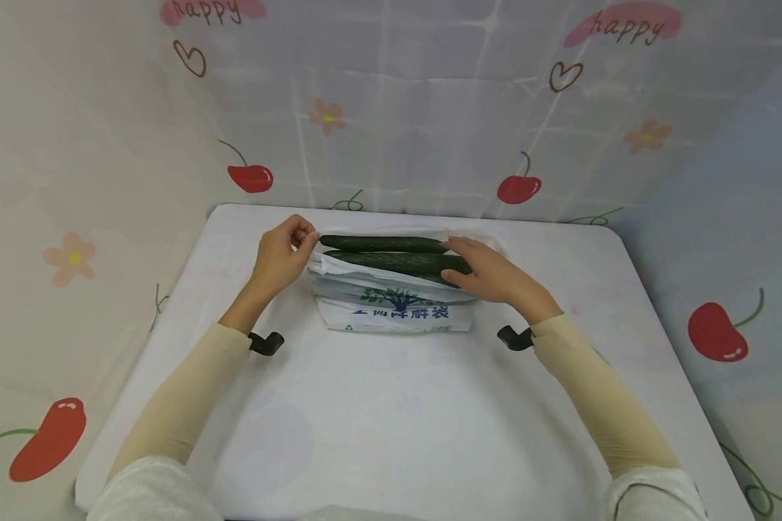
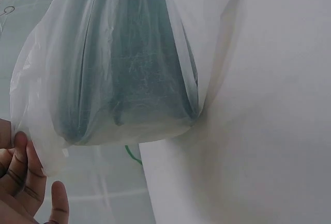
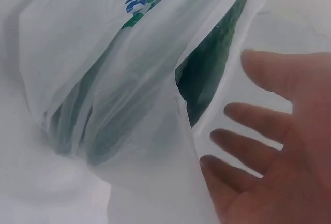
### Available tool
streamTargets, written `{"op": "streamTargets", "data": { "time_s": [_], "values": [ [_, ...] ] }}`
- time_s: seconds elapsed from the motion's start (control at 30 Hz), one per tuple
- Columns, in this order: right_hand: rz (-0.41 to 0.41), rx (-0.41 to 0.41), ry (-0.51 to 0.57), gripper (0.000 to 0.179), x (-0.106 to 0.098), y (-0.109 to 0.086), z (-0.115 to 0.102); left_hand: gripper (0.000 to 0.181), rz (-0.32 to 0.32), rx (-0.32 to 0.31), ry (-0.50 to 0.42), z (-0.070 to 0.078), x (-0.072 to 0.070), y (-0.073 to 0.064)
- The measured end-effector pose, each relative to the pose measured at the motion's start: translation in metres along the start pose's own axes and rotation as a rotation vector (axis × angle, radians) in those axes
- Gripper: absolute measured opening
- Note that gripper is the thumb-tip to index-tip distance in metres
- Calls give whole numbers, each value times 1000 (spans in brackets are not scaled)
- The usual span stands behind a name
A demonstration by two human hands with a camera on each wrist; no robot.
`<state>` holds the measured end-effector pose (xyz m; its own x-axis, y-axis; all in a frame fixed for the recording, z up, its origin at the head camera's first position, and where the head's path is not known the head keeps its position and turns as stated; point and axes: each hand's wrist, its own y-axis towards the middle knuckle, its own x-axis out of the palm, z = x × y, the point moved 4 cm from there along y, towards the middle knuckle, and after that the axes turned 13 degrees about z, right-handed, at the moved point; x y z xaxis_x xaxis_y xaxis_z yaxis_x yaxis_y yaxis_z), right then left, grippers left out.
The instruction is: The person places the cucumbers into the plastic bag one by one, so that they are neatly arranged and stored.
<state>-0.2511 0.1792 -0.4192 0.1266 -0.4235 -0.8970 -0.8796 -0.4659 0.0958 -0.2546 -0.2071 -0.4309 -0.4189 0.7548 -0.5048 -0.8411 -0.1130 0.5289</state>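
Observation:
A white plastic bag point(image 1: 339, 316) with blue lettering and a tree print lies toward the far side of the table. Two long dark green cucumbers point(image 1: 383, 244) show side by side through its opening; the rest of the contents is veiled by the film. At the bag's left end my left hand point(image 1: 283, 253) pinches its edge between thumb and fingers, and the left wrist view shows the film point(image 2: 39, 146) drawn out there. My right hand point(image 1: 495, 271) spreads its fingers over the right ends of the cucumbers. In the right wrist view those fingers point(image 3: 251, 149) are extended beside the bag's opening.
The white table point(image 1: 391, 412) extends in front of the bag toward me. A printed curtain point(image 1: 417, 145) with cherries and flowers hangs behind and along both sides. Black wrist mounts point(image 1: 516, 338) stick out inward below both hands.

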Motion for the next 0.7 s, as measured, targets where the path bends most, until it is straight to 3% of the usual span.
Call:
{"op": "streamTargets", "data": {
  "time_s": [0.2,0.47,0.7],
  "values": [
    [161,-28,102,59,-6,-27,3,11,-49,-13,23,-5,2,-9],
    [481,-97,189,47,-19,-63,14,9,-47,32,26,-4,0,-15],
    [573,-41,196,47,-17,-81,31,18,-1,91,31,-1,-6,-18]
  ]
}}
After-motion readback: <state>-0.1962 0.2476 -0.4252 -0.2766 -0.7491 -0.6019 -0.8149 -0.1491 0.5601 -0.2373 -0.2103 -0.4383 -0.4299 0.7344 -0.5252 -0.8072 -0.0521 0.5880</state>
